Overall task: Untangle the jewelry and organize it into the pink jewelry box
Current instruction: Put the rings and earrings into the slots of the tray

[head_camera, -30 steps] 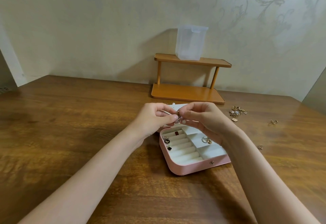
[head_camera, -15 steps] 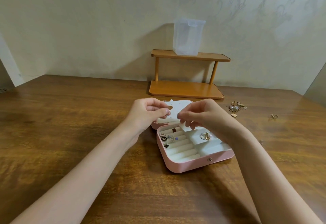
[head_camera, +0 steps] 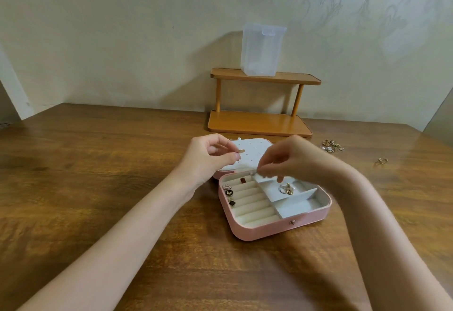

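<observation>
Left hand: fingers curled, thumb and forefinger pinching a small gold earring held above the left part of the open lid. Right hand: motion-blurred, fingers bunched and pointing down over the far edge of the tray; it appears to pinch something small, but the item cannot be made out and the grip cannot be confirmed.

Pink jewelry box: open, resting on the wooden table just near of both hands. The lid lies flat on the far side, its white perforated panel facing up. The tray's left half holds cream ring rolls. Along their left end sit a pale heart-shaped piece, a black round piece and a black square piece; a reddish-brown item stands in the far rolls. The right half is divided into white compartments; the middle one contains a cluster of silver and gold rings.

Loose jewelry: a tangled gold and pearl heap on the table, right of the box and well apart from it. A single gold piece lies further right.

Far side: a two-tier wooden shelf stands against the wall, with a translucent plastic container on its upper tier.
</observation>
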Action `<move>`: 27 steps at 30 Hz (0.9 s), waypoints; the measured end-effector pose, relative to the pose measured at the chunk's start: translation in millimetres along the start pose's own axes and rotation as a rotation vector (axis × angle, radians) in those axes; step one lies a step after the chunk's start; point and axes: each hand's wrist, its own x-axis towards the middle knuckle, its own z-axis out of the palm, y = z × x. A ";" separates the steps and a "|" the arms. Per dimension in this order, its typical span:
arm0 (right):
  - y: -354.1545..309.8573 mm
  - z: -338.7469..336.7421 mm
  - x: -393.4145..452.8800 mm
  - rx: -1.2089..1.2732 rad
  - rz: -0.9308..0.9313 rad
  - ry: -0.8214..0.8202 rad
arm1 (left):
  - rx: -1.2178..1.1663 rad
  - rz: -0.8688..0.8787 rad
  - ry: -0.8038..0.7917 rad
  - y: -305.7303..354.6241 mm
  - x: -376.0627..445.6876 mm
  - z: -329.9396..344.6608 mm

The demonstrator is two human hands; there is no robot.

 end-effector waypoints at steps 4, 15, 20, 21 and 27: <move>13.4 -18.0 -10.1 0.180 0.060 0.072 | 0.000 0.012 -0.086 2.5 -2.7 5.0; 26.1 -16.3 -8.7 -0.030 0.152 0.025 | 0.096 0.066 -0.122 0.5 -6.0 10.6; 20.5 -18.3 -11.5 0.050 0.068 0.085 | 0.109 0.098 -0.120 -0.6 -4.7 9.9; 16.7 -15.9 -10.4 0.128 0.029 0.129 | 0.110 0.103 -0.122 -0.5 -4.5 9.5; -4.4 5.2 -0.7 0.318 -0.092 0.061 | 0.121 0.137 -0.174 3.6 -3.4 1.1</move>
